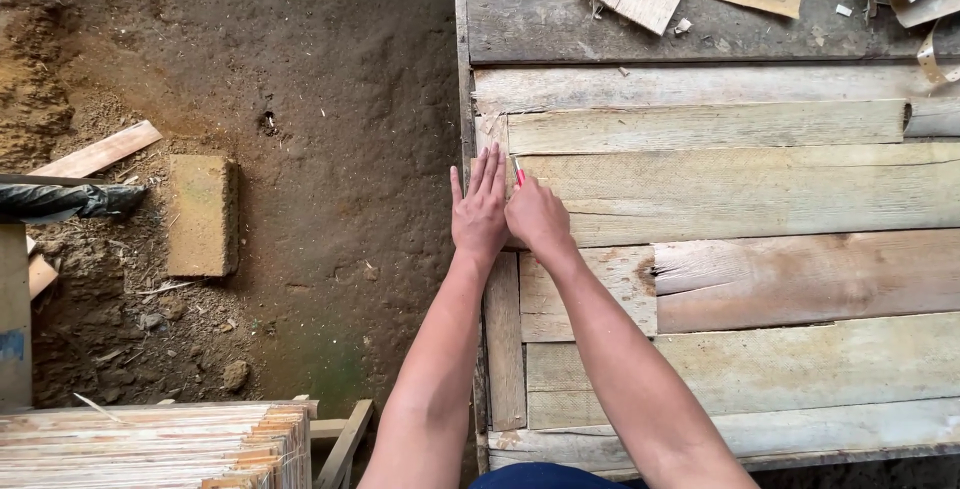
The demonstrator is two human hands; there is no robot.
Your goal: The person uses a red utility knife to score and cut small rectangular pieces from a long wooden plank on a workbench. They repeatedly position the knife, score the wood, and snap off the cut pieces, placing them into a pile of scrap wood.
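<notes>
**Marking near the plank's end — slips are the worry**

The plank bench [720,279] fills the right side, its rough boards uneven and cracked. On it lies a wide pale plank [740,194], its left end under both hands. The left hand [479,211] lies flat, fingers straight and together, holding nothing — just pressing the end down. The right hand [537,217] is closed around a red pencil [518,173], tip touching the wood just beside the left fingers. If the plank shifts under light pressure, the line may wander; a splintery edge could catch a fingertip.
</notes>
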